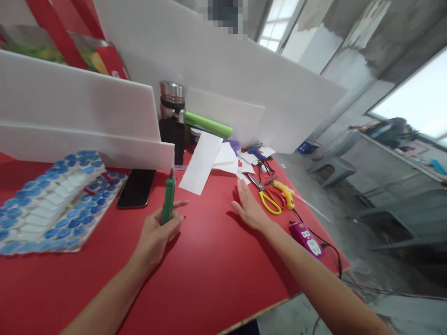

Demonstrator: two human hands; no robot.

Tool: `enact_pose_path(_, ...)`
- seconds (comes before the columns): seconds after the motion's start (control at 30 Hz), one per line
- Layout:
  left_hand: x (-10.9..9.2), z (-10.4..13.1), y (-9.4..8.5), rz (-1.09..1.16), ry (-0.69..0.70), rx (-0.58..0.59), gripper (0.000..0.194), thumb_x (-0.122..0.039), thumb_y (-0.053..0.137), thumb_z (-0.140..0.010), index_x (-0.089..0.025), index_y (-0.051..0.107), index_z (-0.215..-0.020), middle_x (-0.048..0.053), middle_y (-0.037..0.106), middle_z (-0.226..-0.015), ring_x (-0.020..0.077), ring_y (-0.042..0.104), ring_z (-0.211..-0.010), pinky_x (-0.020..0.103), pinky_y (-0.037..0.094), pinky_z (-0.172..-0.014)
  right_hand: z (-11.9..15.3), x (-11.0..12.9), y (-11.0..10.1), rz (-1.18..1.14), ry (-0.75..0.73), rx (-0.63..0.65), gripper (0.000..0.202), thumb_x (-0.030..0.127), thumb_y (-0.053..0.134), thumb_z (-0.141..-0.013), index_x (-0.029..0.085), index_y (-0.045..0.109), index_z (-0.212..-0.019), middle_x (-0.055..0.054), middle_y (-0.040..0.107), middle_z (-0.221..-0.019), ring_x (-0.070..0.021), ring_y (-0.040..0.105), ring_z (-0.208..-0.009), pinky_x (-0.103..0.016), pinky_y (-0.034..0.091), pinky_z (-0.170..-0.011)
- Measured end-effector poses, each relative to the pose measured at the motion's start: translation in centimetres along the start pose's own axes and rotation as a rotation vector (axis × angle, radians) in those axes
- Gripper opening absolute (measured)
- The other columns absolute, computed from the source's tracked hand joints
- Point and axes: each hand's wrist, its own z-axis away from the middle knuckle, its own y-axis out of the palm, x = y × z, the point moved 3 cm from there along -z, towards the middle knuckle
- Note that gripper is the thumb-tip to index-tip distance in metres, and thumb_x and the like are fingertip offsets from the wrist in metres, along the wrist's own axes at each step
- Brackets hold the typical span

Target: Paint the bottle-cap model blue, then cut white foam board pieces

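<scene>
My left hand (163,227) is closed around a green box cutter (169,201) that points up and away from me, above the red table (209,270). To the right, my right hand (248,204) holds nothing, its fingers stretched out beside the white foam board scraps (225,156). A long white strip (200,163) lies between the two hands, farther back. Close by my right hand are scissors (269,202) with yellow and orange handles and a yellow glue gun (284,193).
A black phone (136,188) and a blue-and-white decorated piece (52,204) lie at left. White boards (77,102) stand behind them. A flask (172,116), green roll (208,123) and blue glue gun (256,152) are at the back; a purple power box (306,239) sits near the right edge.
</scene>
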Motion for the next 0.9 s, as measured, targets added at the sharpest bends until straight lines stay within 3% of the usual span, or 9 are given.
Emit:
enact_pose_path(0.07,-0.2,0.0,0.0,0.014,0.023,-0.012,0.044,-0.036,0.082,-0.074,-0.016,0.074,-0.113,-0.012,0.037,-0.052,0.0058,0.025,-0.046,0.029,0.045,-0.062,-0.9,-2.2,0.8,0.071,0.03,0.043,0.098,0.075,0.023,-0.104,0.006,0.007,-0.172,-0.025,0.013,-0.177,-0.0335,0.009,-0.166,-0.059,0.016,-0.134)
enact_pose_path(0.13,-0.2,-0.2,-0.1,0.021,0.022,-0.021,0.042,-0.035,0.082,-0.073,-0.017,0.075,-0.11,-0.013,0.036,-0.051,0.0052,0.025,-0.045,0.028,0.045,-0.062,-2.1,-2.3,1.8,0.123,0.033,0.084,0.103,0.078,0.023,-0.102,0.002,0.012,-0.171,-0.027,0.016,-0.176,-0.0352,0.011,-0.166,-0.058,0.015,-0.135)
enact_pose_path(0.23,-0.2,-0.4,-0.4,0.037,0.026,-0.047,0.039,-0.033,0.082,-0.073,-0.018,0.074,-0.108,-0.013,0.037,-0.049,0.0047,0.028,-0.044,0.029,0.048,-0.067,-2.6,0.3,2.8,0.145,-0.042,0.165,0.104,0.079,0.028,-0.102,0.002,0.013,-0.171,-0.026,0.014,-0.176,-0.0346,0.008,-0.166,-0.057,0.014,-0.135)
enact_pose_path(0.37,-0.4,-0.6,-0.8,0.055,0.044,-0.08,0.039,-0.032,0.081,-0.074,-0.017,0.073,-0.109,-0.012,0.036,-0.048,0.0056,0.028,-0.044,0.024,0.038,-0.055,0.3,4.3,2.7,0.048,-0.391,0.354,0.106,0.08,0.041,-0.099,0.008,0.013,-0.172,-0.02,0.015,-0.177,-0.0287,0.008,-0.167,-0.05,0.013,-0.136)
enact_pose_path(0.43,-0.6,-0.6,-0.8,0.055,0.056,-0.084,0.039,-0.032,0.081,-0.075,-0.016,0.073,-0.11,-0.012,0.036,-0.049,0.0059,0.028,-0.044,0.024,0.036,-0.052,1.1,4.6,1.8,-0.017,-0.466,0.375,0.095,0.074,0.037,-0.103,0.015,0.011,-0.173,-0.014,0.017,-0.178,-0.0236,0.01,-0.167,-0.046,0.014,-0.136)
enact_pose_path(0.57,-0.8,-0.4,-0.7,0.049,0.087,-0.064,0.036,-0.03,0.079,-0.079,-0.016,0.074,-0.111,-0.012,0.038,-0.05,0.0056,0.03,-0.044,0.025,0.041,-0.056,-2.1,1.2,-0.2,0.064,-0.115,0.154,0.08,0.06,0.021,-0.111,0.01,0.011,-0.172,-0.018,0.014,-0.178,-0.026,0.007,-0.167,-0.052,0.014,-0.136)
enact_pose_path(0.67,-1.0,-0.4,-0.9,0.038,0.121,-0.069,0.033,-0.029,0.078,-0.081,-0.016,0.073,-0.112,-0.011,0.038,-0.05,0.0058,0.031,-0.044,0.024,0.038,-0.054,-4.1,0.7,0.5,0.125,-0.063,0.189,0.082,0.06,0.031,-0.11,0.004,0.022,-0.169,-0.023,0.019,-0.175,-0.0291,0.012,-0.166,-0.053,0.013,-0.135)
enact_pose_path(0.77,-1.2,-0.4,-1.0,0.039,0.152,-0.082,0.031,-0.028,0.076,-0.082,-0.016,0.073,-0.111,-0.01,0.038,-0.05,0.0067,0.03,-0.044,0.023,0.03,-0.049,-2.2,4.3,2.2,0.088,-0.286,0.314,0.094,0.07,0.045,-0.103,0.006,0.025,-0.169,-0.021,0.019,-0.176,-0.0275,0.011,-0.166,-0.049,0.009,-0.136)
enact_pose_path(0.9,-1.7,-0.1,-0.8,0.056,0.16,-0.065,0.029,-0.024,0.075,-0.08,-0.016,0.074,-0.108,-0.009,0.039,-0.049,0.0068,0.029,-0.044,0.023,0.021,-0.047,3.9,9.1,2.2,-0.11,-0.58,0.494,0.104,0.079,0.048,-0.097,0.015,0.016,-0.172,-0.016,0.023,-0.176,-0.0249,0.014,-0.166,-0.047,0.01,-0.136)
